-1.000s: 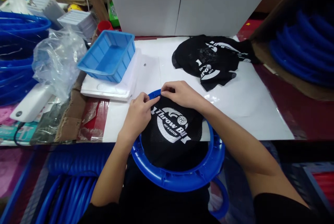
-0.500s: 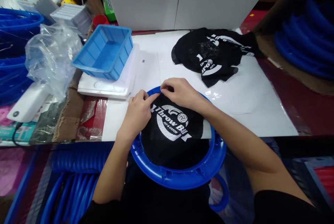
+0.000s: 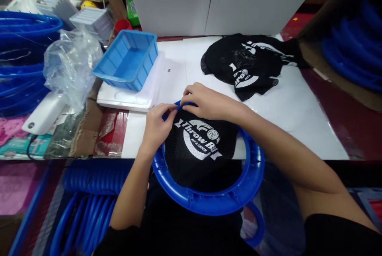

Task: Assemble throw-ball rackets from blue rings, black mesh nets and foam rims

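A blue plastic ring [image 3: 205,204] leans against the table's front edge, its near side over my lap. Across its opening lies a black mesh cloth [image 3: 191,172] printed with white "Throw" lettering. At the ring's far rim, my left hand [image 3: 159,124] pinches the cloth's edge between thumb and forefinger. Right beside it, my right hand [image 3: 201,102] has its fingers closed on the same edge and rim. The fingertips of both hands nearly meet, and the exact bit of cloth between them is hidden.
More black printed cloths [image 3: 253,65] lie on the white table sheet [image 3: 298,116]. A light-blue bin [image 3: 127,61] rests on a white foam block [image 3: 128,98] at left. Blue rings [image 3: 26,65] stack at far left, others [image 3: 352,53] at right. A white carton [image 3: 232,1] stands behind.
My fingers have shifted slightly along the far rim, with the left fingertips now on the rim. The view has swung a little left, so the scene sits further right.
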The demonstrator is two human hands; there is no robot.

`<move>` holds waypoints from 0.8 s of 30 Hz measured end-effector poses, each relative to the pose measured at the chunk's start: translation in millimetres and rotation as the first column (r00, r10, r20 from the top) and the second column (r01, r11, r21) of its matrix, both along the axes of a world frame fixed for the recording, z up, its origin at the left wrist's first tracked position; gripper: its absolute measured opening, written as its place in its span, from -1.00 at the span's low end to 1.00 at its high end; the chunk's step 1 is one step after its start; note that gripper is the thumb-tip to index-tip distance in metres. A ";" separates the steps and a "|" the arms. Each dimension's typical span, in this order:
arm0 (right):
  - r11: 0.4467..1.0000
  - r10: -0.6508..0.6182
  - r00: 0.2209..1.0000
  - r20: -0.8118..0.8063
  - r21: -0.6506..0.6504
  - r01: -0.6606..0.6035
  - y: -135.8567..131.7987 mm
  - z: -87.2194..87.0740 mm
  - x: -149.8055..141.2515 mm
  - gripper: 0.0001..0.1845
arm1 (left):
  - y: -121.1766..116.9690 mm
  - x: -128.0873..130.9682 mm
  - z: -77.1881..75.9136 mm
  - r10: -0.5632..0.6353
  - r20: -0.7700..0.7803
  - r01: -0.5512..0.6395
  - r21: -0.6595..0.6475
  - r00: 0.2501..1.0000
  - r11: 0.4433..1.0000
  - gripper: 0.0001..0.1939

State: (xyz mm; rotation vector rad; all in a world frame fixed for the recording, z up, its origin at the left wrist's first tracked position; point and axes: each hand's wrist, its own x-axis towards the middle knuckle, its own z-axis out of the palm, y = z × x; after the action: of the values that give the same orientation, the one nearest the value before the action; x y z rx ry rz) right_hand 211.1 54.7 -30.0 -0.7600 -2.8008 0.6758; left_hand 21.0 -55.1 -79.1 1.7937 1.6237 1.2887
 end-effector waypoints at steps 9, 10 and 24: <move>0.988 0.041 0.985 -0.168 -0.140 -0.065 17.9 -28.2 -15.9 -0.90 | 0.3 2.5 1.4 0.017 -0.062 -0.018 -0.013 0.998 1.000 -0.86; 0.989 0.029 0.982 -0.185 -0.135 -0.055 16.9 -30.9 -15.8 -0.90 | 0.0 2.7 2.1 0.020 -0.083 -0.022 -0.015 0.996 1.000 -0.86; 0.995 -0.031 0.985 -0.169 -0.101 0.014 9.3 -12.6 -3.7 -0.93 | -3.6 4.9 7.6 -0.006 -0.227 0.000 -0.026 0.974 1.000 -0.82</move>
State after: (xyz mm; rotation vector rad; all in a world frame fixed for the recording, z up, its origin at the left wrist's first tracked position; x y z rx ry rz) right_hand 207.4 64.0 -42.6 -0.7133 -2.6168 0.8400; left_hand 25.9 -58.7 -71.5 1.9883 1.7456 1.0880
